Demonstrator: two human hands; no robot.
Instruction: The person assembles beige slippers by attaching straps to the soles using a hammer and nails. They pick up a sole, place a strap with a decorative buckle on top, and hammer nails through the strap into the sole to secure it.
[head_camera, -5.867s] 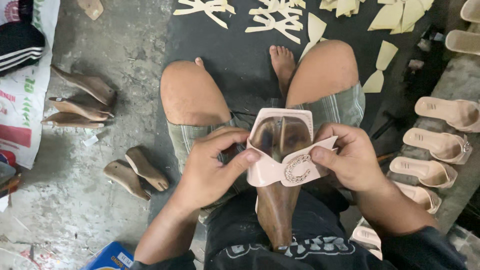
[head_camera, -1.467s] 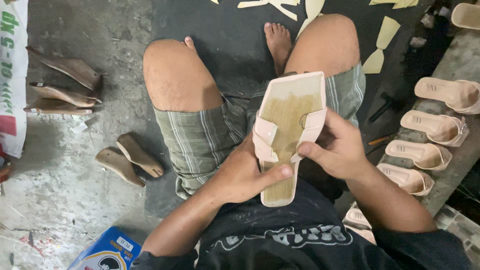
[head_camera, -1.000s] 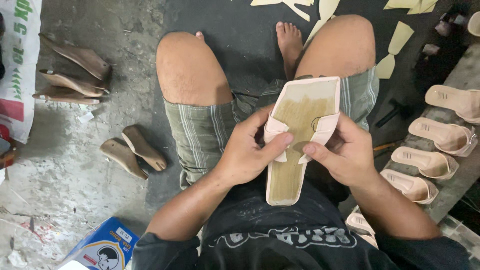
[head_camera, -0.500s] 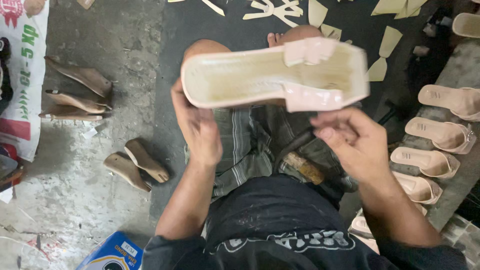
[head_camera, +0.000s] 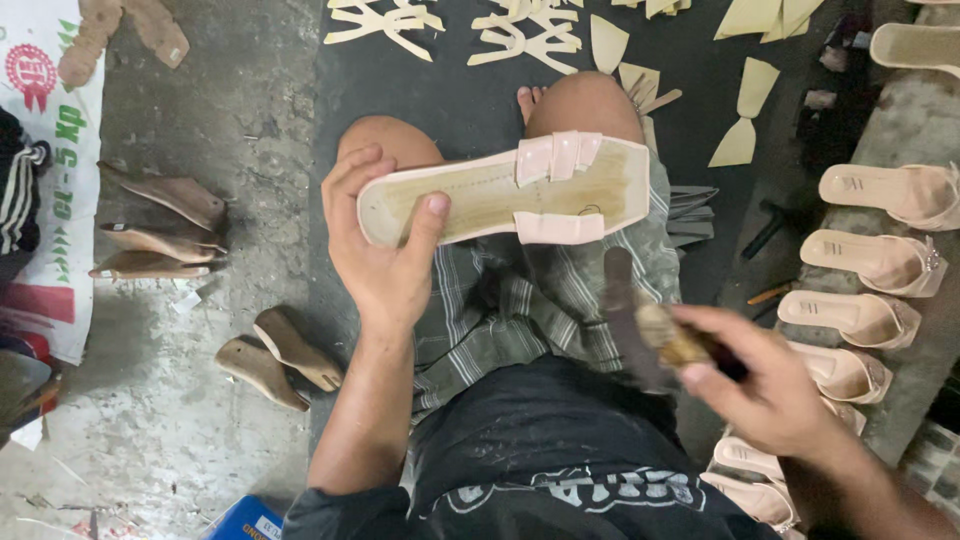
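My left hand (head_camera: 385, 255) grips the heel end of a pale pink sandal (head_camera: 505, 190), held sole-up and sideways above my knees, its pink strap ends folded over the tan bottom. My right hand (head_camera: 765, 385) is lower right, fingers closed around a dark hammer-like tool (head_camera: 645, 325) with a wooden handle, blurred by motion. The tool's head sits just below the sandal's toe end, apart from it. I sit on the floor with my bare legs out in front.
A row of finished pink sandals (head_camera: 880, 260) lines the right side. Wooden shoe lasts (head_camera: 275, 355) and more lasts (head_camera: 160, 225) lie on the concrete at left. Cut cream pieces (head_camera: 520, 35) rest on a dark mat (head_camera: 450, 90) ahead. A printed sack (head_camera: 55, 160) lies far left.
The sandal went from upright in both hands to sideways in my left hand alone. My right hand let go, dropped to the lower right and picked up the tool.
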